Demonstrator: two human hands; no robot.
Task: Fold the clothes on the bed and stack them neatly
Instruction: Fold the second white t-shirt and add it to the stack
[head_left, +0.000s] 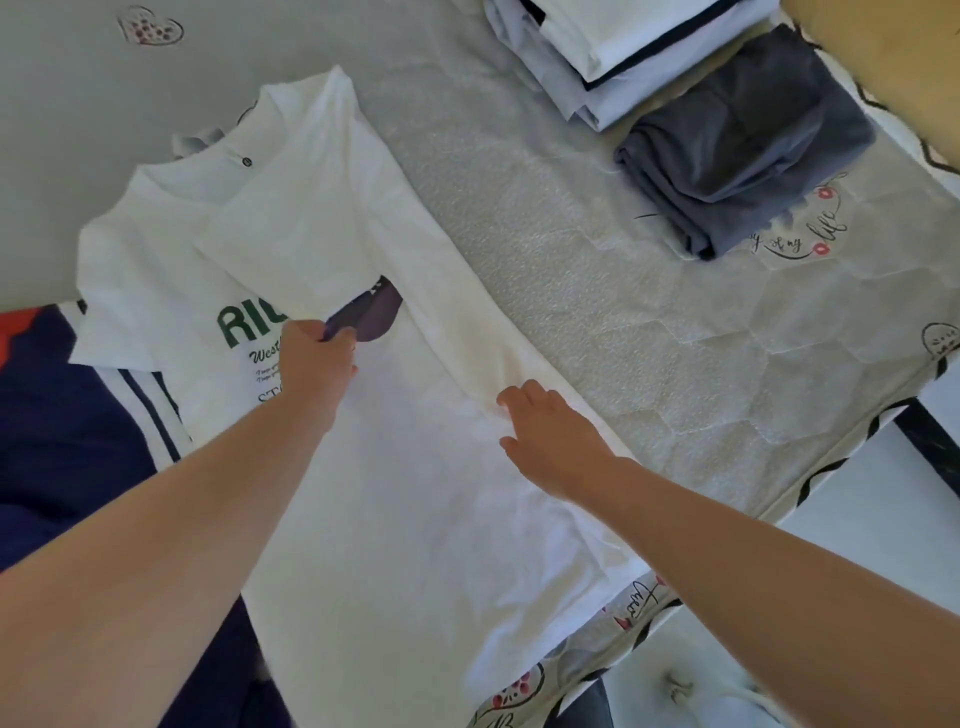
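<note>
In the head view, a bed (571, 249) covered in a pale grey quilted sheet filled most of the frame, its print of small hearts and script lettering showing at the upper left and along the right edge. A white T-shirt (415, 493) lay flat across the centre, collar toward the upper left, green lettering on its chest, and its right side folded inward over the front.

The left hand (319, 358), left of centre, had its grip closed on the edge of the folded-over flap, fingers curled round the cloth just beside a dark purple patch of the print. The right hand (550, 431), just right of centre, rested on the shirt's folded right edge with fingers loosely bent and pressing down; its grip held nothing.

At the upper right, a stack of folded white and pale blue clothes (613, 47) sat on the bed, and a folded grey-blue garment (737, 150) lay just beside it, lower in the frame. A navy garment with white stripes (78, 415) lay at the left edge, partly under the shirt.

At the lower right, beyond the bed's corner, pale floor (857, 493) showed, and a tan surface (883, 52) filled the top right corner.
</note>
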